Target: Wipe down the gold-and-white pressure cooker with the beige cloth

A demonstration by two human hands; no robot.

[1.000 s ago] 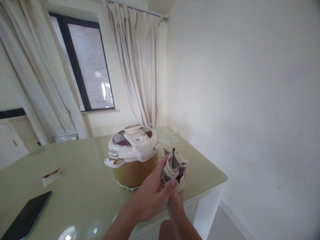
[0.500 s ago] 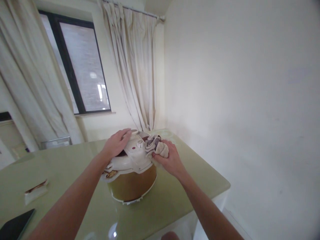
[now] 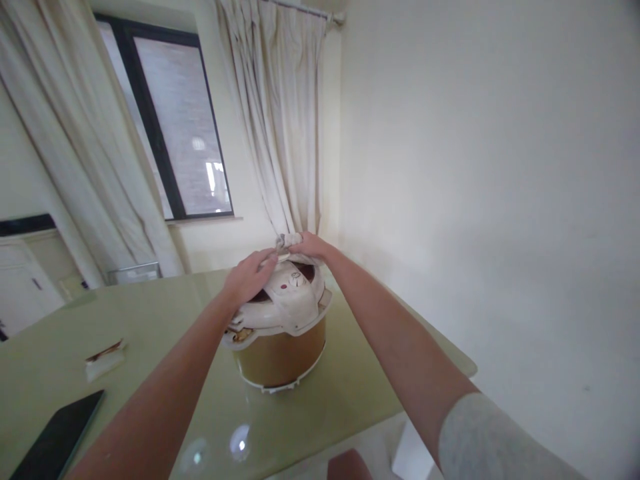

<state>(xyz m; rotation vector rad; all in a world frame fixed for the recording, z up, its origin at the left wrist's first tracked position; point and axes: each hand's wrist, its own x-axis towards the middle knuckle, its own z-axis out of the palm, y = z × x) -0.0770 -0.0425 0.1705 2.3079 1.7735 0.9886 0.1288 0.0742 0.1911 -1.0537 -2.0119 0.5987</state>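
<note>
- The left hand [image 3: 249, 275] is laid palm down on the near left part of the lid [image 3: 290, 300] of a pressure cooker [image 3: 280, 323], with the fingers spread flat and pointing toward the lid's centre; nothing is gripped by it.
- The left forearm is stretched out from the lower left of the view, nearly straight, above the table [image 3: 150, 373].
- The right hand [image 3: 309, 246] is reached over the far edge of the lid and is closed on a bunched cloth [image 3: 287, 241], which is pressed against the lid's far rim.
- The right arm is extended from the lower right, with a light grey sleeve [image 3: 493, 440] seen at the upper arm.
- The cooker is stood on the pale green glossy table, near its far right corner, in front of a cream curtain [image 3: 280, 113].
- A dark phone [image 3: 55, 437] and a small folded packet [image 3: 103, 357] are lain on the table well to the left, apart from both hands.
</note>
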